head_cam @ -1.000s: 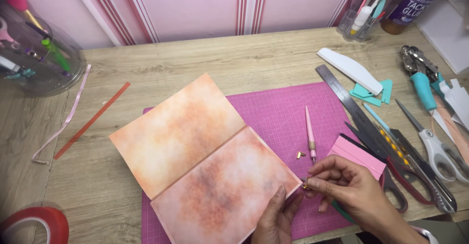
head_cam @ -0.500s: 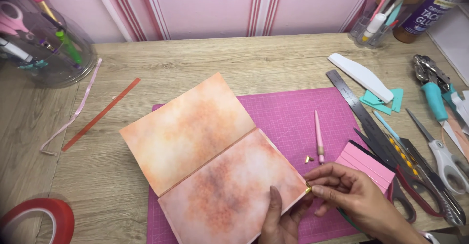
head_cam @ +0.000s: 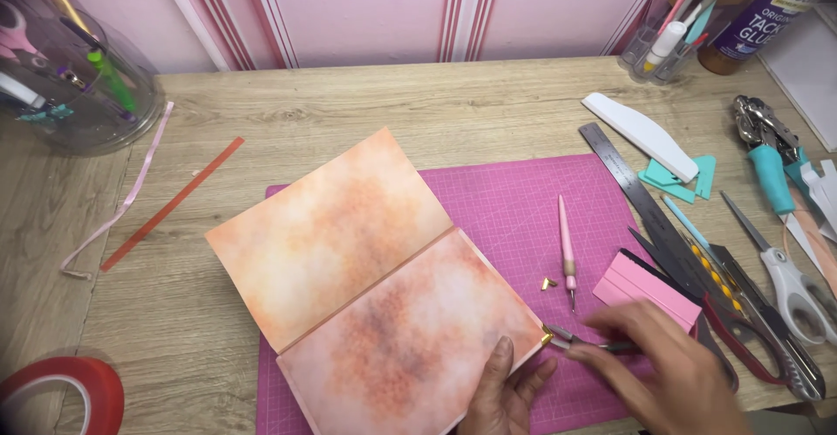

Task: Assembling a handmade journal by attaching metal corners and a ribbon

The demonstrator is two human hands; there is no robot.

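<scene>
1. Open folded cover (head_cam: 375, 287), mottled orange-pink, lies flat on the pink cutting mat (head_cam: 523, 200), near-centre of the wooden surface (head_cam: 392, 95)
2. Left hand (head_cam: 506, 396) presses the cover's near right part, thumb flat on the board, not pinching anything
3. Right hand (head_cam: 667, 370), blurred, has its grip closed round small pliers (head_cam: 580, 342); their tips meet a gold metal corner piece (head_cam: 547, 338) at the cover's right corner
4. Handling, as judged: cover looks stiff, light, its paper face easily marked; best held flat close to the corner. Corner piece tiny, slippery
5. Against half a second earlier: pliers now at the corner where fingers were; two spare gold pieces (head_cam: 548, 283) and the pink awl (head_cam: 567, 248) unmoved
</scene>
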